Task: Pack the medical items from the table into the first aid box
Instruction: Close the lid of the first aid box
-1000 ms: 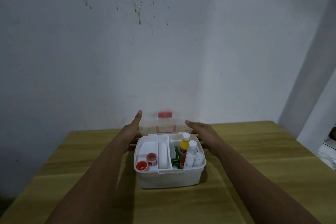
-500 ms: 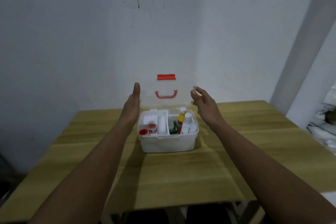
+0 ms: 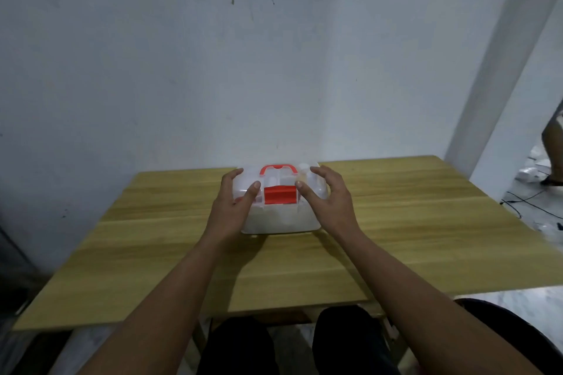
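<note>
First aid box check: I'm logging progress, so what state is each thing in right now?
White plastic first aid box: lid down, on the table.
Red latch: at the front; fastening unclear.
Red handle: folded flat.
Left hand: on the lid.
Right hand: on the lid.

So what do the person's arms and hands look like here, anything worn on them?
Both forearms are bare up to the frame edge: no sleeves, gloves, watch, bracelets or rings visible on the left hand or right hand. Fingernails look short and unpainted. Dark trousers cover the legs below.
</note>
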The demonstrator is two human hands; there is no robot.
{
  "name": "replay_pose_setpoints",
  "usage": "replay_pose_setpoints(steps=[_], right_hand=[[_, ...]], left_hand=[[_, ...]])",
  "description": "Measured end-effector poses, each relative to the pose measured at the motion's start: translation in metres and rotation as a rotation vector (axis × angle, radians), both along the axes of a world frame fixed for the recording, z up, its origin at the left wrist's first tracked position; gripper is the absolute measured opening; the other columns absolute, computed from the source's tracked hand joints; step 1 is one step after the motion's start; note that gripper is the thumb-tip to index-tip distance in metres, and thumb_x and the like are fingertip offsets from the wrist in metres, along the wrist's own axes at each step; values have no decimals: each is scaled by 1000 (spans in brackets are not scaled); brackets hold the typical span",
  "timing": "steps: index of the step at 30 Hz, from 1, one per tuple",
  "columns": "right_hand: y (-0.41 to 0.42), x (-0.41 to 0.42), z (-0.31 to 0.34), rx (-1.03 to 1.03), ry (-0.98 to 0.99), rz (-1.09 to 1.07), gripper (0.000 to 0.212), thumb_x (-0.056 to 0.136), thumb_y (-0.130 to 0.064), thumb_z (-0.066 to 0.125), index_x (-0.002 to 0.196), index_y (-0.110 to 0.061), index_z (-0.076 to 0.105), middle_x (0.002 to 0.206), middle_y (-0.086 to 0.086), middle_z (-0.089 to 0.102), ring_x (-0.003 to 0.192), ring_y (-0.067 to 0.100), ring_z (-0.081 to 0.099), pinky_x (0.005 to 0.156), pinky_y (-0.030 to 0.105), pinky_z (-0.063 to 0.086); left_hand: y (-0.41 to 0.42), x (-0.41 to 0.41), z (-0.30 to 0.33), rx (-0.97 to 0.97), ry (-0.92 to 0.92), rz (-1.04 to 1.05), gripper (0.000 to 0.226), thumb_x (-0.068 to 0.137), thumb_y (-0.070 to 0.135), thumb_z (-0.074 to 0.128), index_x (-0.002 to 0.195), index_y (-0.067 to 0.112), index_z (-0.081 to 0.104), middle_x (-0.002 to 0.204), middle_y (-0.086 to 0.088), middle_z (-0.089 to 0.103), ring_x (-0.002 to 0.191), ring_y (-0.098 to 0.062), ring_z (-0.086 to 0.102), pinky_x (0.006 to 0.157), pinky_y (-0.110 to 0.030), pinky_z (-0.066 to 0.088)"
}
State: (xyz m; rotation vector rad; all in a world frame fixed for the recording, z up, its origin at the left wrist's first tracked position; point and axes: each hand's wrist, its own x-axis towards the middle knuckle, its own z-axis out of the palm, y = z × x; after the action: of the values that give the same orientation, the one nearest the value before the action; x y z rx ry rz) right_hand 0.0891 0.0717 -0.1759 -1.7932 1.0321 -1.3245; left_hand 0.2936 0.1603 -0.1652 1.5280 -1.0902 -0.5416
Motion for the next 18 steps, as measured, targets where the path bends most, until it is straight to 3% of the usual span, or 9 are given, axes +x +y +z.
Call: replay_pose_setpoints(steps=[5,11,14,15,18], right_hand=[[3,3,-3,0,-44,-18,52,81,-47,82,127,-29,66,145,-6,56,138,10,48,112,33,43],[7,3,-6,4,-116,-8,48,82,-47,81,125,-33,65,147,-11,53,140,6,45,110,28,43],[7,6,-5,29,-131,-10,56,77,-45,87,125,-32,63,145,-12,52,135,9,49,94,16,54],[7,6,-6,33,-115,7,64,72,-49,89,127,-35,60,146,-15,49,135,10,48,92,18,56],[6,1,-13,-25,13,36,91,59,-59,92,138,-40,49,153,-19,39,139,10,43,105,40,53]], left_hand=[[-3,7,-6,-9,12,-27,64,86,54,73,141,45,41,140,11,49,117,-16,59,97,-47,57],[-1,12,-7,-1,75,-94,81,72,61,78,141,48,39,141,9,47,121,-17,56,87,-41,62],[0,10,-6,-7,36,-115,97,63,57,84,145,43,35,138,10,45,118,-15,56,82,-36,62],[0,11,-8,-9,9,-125,102,61,55,86,147,43,33,139,11,45,118,-14,56,84,-37,62],[-1,16,-14,-10,-62,-150,111,59,47,94,149,46,29,136,15,47,114,-7,58,87,-33,61]])
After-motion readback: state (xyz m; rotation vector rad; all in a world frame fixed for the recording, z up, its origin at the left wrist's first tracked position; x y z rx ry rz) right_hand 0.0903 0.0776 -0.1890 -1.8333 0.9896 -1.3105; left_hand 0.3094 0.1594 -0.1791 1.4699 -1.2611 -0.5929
